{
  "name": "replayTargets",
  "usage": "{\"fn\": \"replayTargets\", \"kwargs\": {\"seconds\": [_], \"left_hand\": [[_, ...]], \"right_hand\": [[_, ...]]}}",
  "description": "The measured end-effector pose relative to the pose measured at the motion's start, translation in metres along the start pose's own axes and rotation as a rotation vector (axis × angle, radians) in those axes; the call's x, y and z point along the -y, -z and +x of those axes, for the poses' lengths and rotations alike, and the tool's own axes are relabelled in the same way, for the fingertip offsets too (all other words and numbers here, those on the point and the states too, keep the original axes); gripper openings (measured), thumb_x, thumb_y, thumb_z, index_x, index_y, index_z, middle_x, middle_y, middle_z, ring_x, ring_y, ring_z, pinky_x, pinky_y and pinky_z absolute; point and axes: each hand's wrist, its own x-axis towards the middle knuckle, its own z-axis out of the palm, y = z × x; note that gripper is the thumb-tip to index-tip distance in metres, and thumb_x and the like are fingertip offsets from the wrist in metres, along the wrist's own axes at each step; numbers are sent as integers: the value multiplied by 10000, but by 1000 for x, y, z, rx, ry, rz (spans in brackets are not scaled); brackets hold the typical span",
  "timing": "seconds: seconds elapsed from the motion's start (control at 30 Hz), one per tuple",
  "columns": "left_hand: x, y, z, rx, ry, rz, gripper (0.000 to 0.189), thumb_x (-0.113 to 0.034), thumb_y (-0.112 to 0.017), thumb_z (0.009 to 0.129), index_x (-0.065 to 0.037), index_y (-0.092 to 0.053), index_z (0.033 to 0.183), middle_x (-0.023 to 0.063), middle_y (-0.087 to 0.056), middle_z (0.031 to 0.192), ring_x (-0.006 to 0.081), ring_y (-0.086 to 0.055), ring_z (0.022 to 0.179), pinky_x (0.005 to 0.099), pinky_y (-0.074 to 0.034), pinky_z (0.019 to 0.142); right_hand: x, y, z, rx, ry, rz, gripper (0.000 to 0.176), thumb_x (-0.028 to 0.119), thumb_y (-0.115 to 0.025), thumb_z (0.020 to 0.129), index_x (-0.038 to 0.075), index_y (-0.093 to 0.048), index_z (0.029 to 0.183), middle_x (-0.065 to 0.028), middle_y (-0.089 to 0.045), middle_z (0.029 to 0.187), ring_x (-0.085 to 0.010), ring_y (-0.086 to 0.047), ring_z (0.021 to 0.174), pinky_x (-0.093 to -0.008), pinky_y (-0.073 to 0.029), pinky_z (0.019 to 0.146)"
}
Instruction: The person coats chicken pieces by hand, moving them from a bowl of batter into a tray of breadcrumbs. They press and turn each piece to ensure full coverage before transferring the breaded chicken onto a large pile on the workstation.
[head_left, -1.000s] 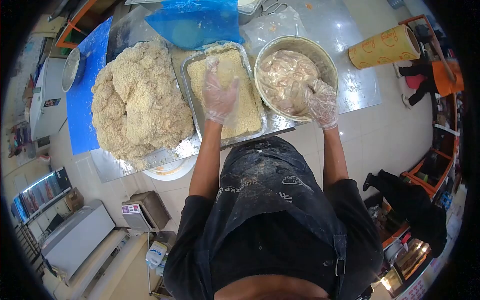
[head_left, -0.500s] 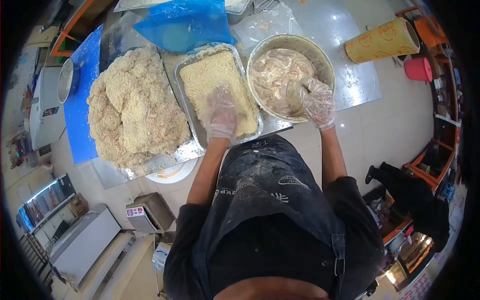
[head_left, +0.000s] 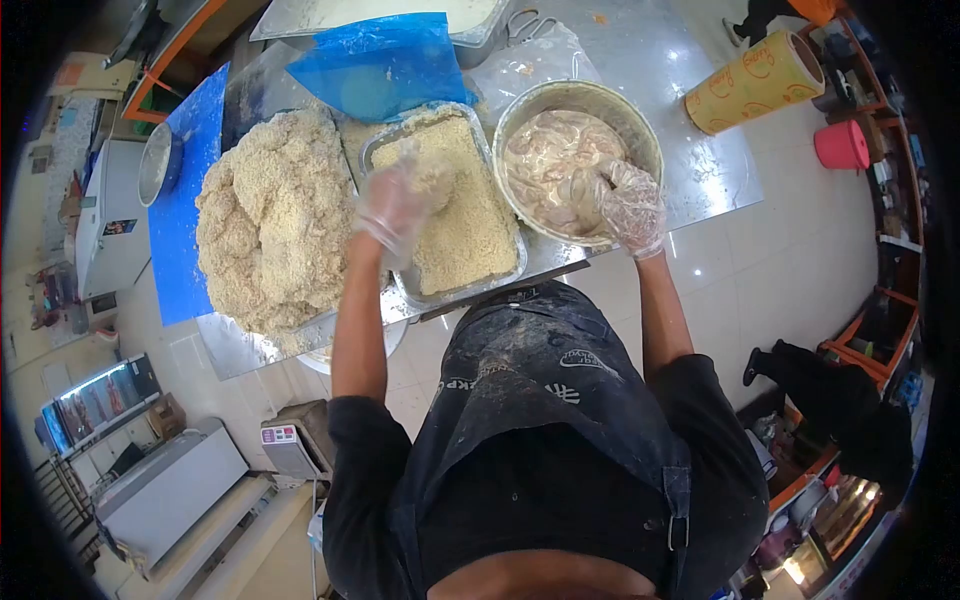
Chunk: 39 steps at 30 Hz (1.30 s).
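Observation:
My left hand (head_left: pixel 393 205), in a clear plastic glove, is blurred over the left side of a metal tray (head_left: pixel 509 270) of pale crumbs (head_left: pixel 460 235). Its fingers are closed around a crumb-coated piece (head_left: pixel 432 180), smeared by motion. Gloved likewise, my right hand (head_left: pixel 634 208) reaches over the near right rim of a round bowl (head_left: pixel 650 125). Wet, batter-covered pieces of meat (head_left: pixel 560 145) fill the bowl. The right fingers are curled around one of these pieces, mostly hidden. Left of the tray rises a big heap of crumb-coated pieces (head_left: pixel 275 220).
Behind the tray lie a blue plastic bag (head_left: pixel 385 70), a clear bag (head_left: pixel 535 65) and a white-filled container (head_left: pixel 375 12). A yellow roll (head_left: pixel 755 82) is on the metal table's (head_left: pixel 715 170) right. A metal bowl (head_left: pixel 160 165) stands far left. Another person's dark-clothed legs (head_left: pixel 820 385) show at right.
My left hand has lifted from the crumbs and moved left and away from me with a coated piece. The right hand has stayed at the bowl with little movement.

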Motion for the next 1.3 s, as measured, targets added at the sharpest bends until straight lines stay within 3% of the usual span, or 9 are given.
{"fn": "replayTargets", "kwargs": {"seconds": [0.2,0.33,0.47,0.8,0.87,0.97,1.03,1.13,1.3], "left_hand": [[74,21,61,-246,-331,3,709,-358,-693,826,-9,-461,1397,214,-656,1103,296,-666,960,357,-541,847],[4,27,15,-222,17,387,821,-368,-704,844,-75,-313,1504,193,-395,1500,325,-508,1267,399,-362,1125],[-24,-22,-36,191,-138,431,826,-499,-646,833,-71,-354,1476,229,-443,1447,358,-447,1326,417,-337,1124],[106,-141,27,-657,-255,958,690,-412,-624,811,-70,-475,1391,207,-514,1372,381,-472,1275,421,-404,1055],[35,-74,6,-696,-264,650,697,-408,-625,815,-71,-465,1404,211,-511,1374,374,-465,1285,413,-406,1052],[-7,-75,-1,9,-211,436,663,-407,-626,820,-71,-490,1375,201,-544,1322,366,-495,1247,418,-417,1034],[8,-148,-7,-585,-479,585,607,-408,-644,810,-51,-532,1289,182,-590,1215,350,-552,1145,426,-446,984],[21,-161,1,-92,-246,469,625,-418,-656,811,-24,-519,1276,190,-571,1229,348,-549,1137,439,-433,993],[41,-102,19,-357,-153,419,764,-482,-644,836,-8,-422,1393,217,-468,1392,350,-458,1276,447,-345,1087]], "right_hand": [[-4,-3,-1,-15,47,-26,127,124,-677,822,50,-696,924,-171,-682,842,-352,-660,796,-437,-517,731],[-2,-2,0,-14,46,-65,109,108,-682,821,38,-695,904,-167,-685,845,-349,-662,797,-426,-518,728],[-2,-1,1,9,3,-38,154,178,-661,837,68,-699,938,-188,-680,852,-365,-656,818,-463,-515,745],[-1,-3,3,38,-1,17,124,78,-660,835,28,-694,943,-179,-695,876,-353,-675,831,-411,-523,751],[-2,-2,0,55,-10,19,134,79,-659,838,26,-695,956,-183,-695,884,-353,-677,837,-408,-523,757],[1,0,4,64,-22,39,135,99,-661,838,30,-694,950,-188,-691,881,-358,-671,834,-417,-519,752],[4,1,4,37,-3,68,117,132,-666,835,41,-691,906,-189,-681,848,-369,-658,814,-441,-512,725],[8,1,5,17,7,85,116,131,-667,836,40,-691,905,-190,-683,851,-369,-660,816,-438,-512,721],[6,1,6,35,-18,53,126,132,-668,837,38,-697,916,-192,-684,859,-369,-661,819,-435,-513,723]]}}
